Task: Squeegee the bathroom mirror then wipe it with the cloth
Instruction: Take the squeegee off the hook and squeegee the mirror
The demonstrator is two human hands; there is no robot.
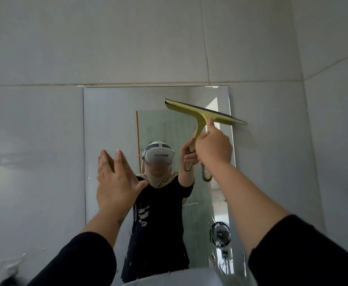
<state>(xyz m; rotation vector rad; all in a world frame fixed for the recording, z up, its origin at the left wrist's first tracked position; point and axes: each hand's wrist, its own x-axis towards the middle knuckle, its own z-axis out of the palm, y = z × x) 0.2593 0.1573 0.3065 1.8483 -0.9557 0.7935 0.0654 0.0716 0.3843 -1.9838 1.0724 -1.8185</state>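
A tall rectangular mirror (111,124) hangs on the grey tiled wall ahead of me. My right hand (213,148) grips the handle of a yellow-green squeegee (205,113), whose blade lies tilted across the mirror's upper right part and reaches past the right edge. My left hand (115,182) is raised in front of the mirror's left half, fingers straight and apart, holding nothing. The mirror reflects a person in a dark top with a white headset. No cloth is in view.
Grey wall tiles (34,141) surround the mirror, with a corner to the right. A white basin rim (169,278) shows at the bottom edge. The mirror reflects a small black fan (220,234) and a frosted door.
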